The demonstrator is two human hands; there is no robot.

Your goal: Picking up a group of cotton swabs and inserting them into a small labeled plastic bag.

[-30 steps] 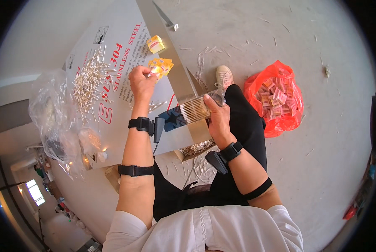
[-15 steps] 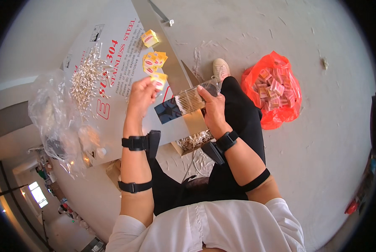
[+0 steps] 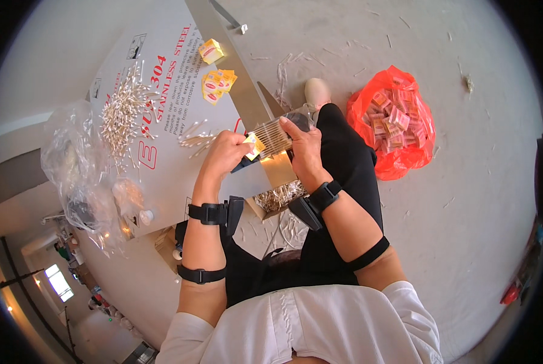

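My right hand [image 3: 308,148] grips a clear plastic pouch that holds a flat row of cotton swabs [image 3: 273,139], its thumb pressed on top. A small yellow card [image 3: 256,146] is pinched in my left hand [image 3: 223,156] and lies over the near left ends of the swabs. Beneath the card and fingers, a dark strip [image 3: 242,165] shows in part. On the printed film of the table [image 3: 177,176], a few loose swabs [image 3: 194,139] lie left of my left hand. Beyond them are a spread of yellow cards [image 3: 217,85] and a stacked yellow block [image 3: 211,51].
A heap of cotton swabs [image 3: 123,115] and crumpled clear plastic bags [image 3: 68,151] cover the table's left side. Under its edge stands a carton of swabs [image 3: 280,197]. An orange-red bag [image 3: 428,130] of small packs sits on the floor at right, where stray swabs [image 3: 296,60] are scattered.
My left hand has moved right and nearer with the yellow card, from beside the spread cards onto the swab row. My right hand has stayed nearly in place with the pouch.
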